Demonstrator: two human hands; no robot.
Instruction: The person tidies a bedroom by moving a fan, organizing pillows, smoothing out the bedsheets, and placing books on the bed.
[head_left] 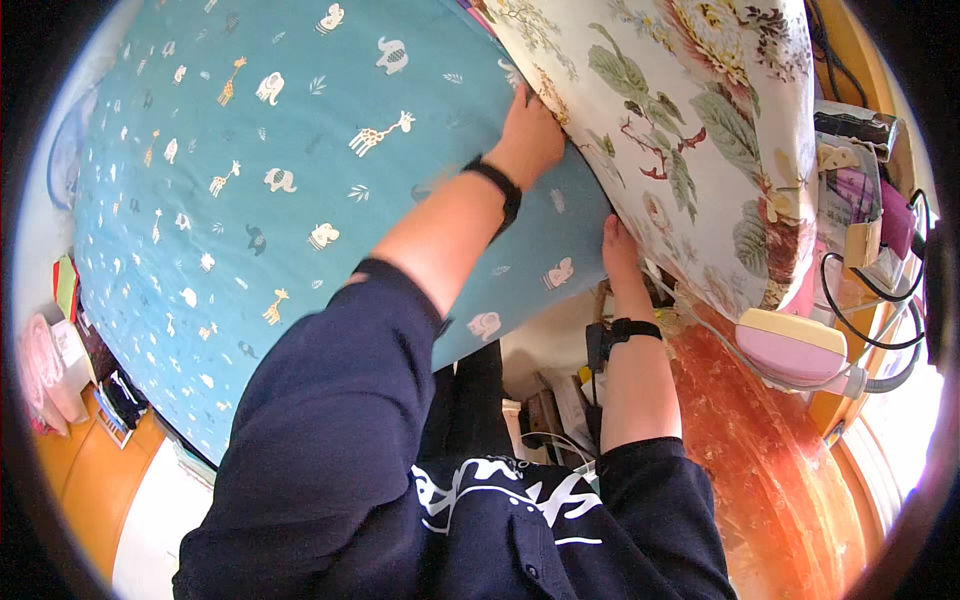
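A cream pillow [690, 130] with a flower print lies at the top right, partly over a teal sheet [260, 200] printed with small giraffes and elephants. My left hand [528, 135] reaches up and grips the pillow's left edge where it meets the sheet. My right hand [618, 250] is under the pillow's lower edge, its fingers hidden beneath the fabric. Both wrists wear black bands, and both arms are in dark navy sleeves.
A pink and cream appliance [795, 345] with a grey cord sits at the right on a glossy orange-brown surface [770, 470]. Cables and small boxes [860, 200] crowd the right edge. Folded items and books [70, 360] lie on the orange floor at the left.
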